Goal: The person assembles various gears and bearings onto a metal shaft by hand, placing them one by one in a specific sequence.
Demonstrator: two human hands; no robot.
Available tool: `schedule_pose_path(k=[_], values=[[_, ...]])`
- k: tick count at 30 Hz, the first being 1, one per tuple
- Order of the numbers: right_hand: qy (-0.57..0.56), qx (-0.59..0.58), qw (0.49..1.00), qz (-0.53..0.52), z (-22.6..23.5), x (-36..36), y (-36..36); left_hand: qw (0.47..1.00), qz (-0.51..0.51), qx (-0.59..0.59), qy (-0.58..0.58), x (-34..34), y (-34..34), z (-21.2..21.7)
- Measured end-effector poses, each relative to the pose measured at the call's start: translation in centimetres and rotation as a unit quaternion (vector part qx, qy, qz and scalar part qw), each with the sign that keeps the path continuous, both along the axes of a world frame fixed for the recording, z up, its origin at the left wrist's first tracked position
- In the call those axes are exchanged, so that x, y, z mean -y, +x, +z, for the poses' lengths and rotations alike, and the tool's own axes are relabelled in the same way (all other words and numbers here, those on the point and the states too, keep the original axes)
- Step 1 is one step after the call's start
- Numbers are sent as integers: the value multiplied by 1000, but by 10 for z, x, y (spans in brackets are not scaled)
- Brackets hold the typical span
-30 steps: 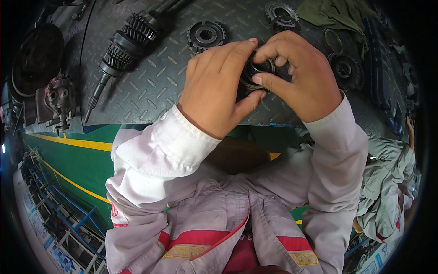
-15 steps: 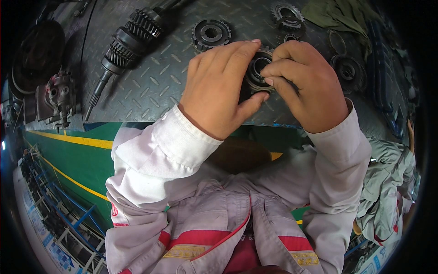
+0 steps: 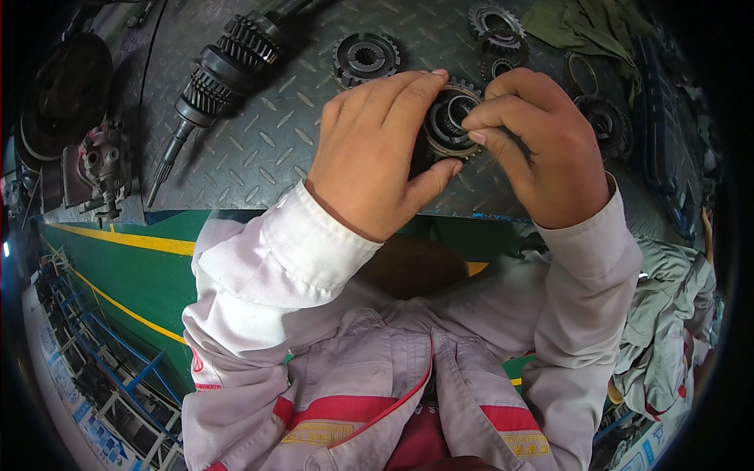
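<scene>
- Steadying a toothed gear (image 3: 437,129) between both hands, the left hand (image 3: 369,157) curls around it.
- Opposite, the right hand (image 3: 542,145) seemingly pinches its inner ring (image 3: 451,112).
- Adjusting that ring seems underway; moving it calls for steady pressure.

Left hand (image 3: 373,153) back up, fingers stretched side by side, angled up and right; thumb spread below them in open curve. Right hand (image 3: 550,149) facing it, fingers bent, thumb and forefinger tips pinched close. Sleeved forearms (image 3: 271,243) apart, angling inward.
</scene>
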State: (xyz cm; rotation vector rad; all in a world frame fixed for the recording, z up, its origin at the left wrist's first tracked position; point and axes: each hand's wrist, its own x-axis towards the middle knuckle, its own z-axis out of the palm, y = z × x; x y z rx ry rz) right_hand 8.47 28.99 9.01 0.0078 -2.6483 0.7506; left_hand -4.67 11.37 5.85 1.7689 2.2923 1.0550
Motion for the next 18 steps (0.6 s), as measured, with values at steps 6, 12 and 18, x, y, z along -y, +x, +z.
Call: schedule_pose_path(k=[6,12,18], values=[[-11,28,1000,-4,9,-10,7,1000,2,-4,0,-1,-1,1],[-144,109,982,-58,27,-36,38,1000,1,-15,-14,3,-4,5],[-358,101,918,-136,28,-42,51,999,-21,-22,-14,3,-4,5]])
